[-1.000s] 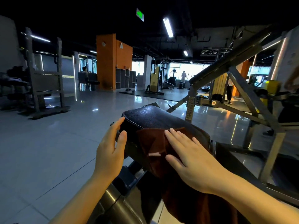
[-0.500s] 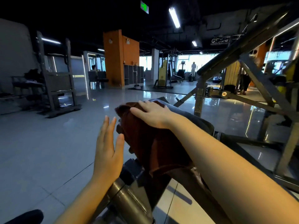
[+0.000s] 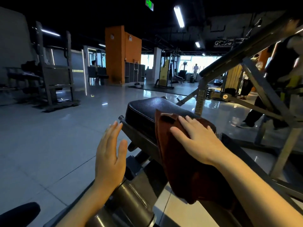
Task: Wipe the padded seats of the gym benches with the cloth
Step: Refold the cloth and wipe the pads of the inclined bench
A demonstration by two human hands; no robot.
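The black padded leather seat (image 3: 152, 110) of the gym bench ran with its long axis away from the camera and up toward the left, its rounded far end pointing at the orange square pillar (image 3: 122, 54) across the glossy grey tiled floor (image 3: 41, 145). Its surface was pebbled, with a stitched seam along the near left edge, and it sat on a dark metal bracket above a thick grey steel tube (image 3: 131, 199).

To the right of the seat, a large grey steel machine frame (image 3: 255, 76) crossed on a slant and blocked that side. Beyond the frame, a person in dark trousers (image 3: 255, 110) appeared blurred. Far left of the seat stood a dark squat rack (image 3: 54, 76).

A rust-brown cloth (image 3: 178, 161) lay draped over the near half of the seat, hanging down its left side toward the tube, with a small pale label near its far edge.

The right hand (image 3: 196, 138) lay flat on the cloth over the seat, fingers straight and spread, pressing it down without gripping. The left hand (image 3: 111, 154) was just left of the seat, released, fingers straight and together, grasping nothing; its fingertips (image 3: 116, 124) were close to the bracket's end, though contact could not be told.
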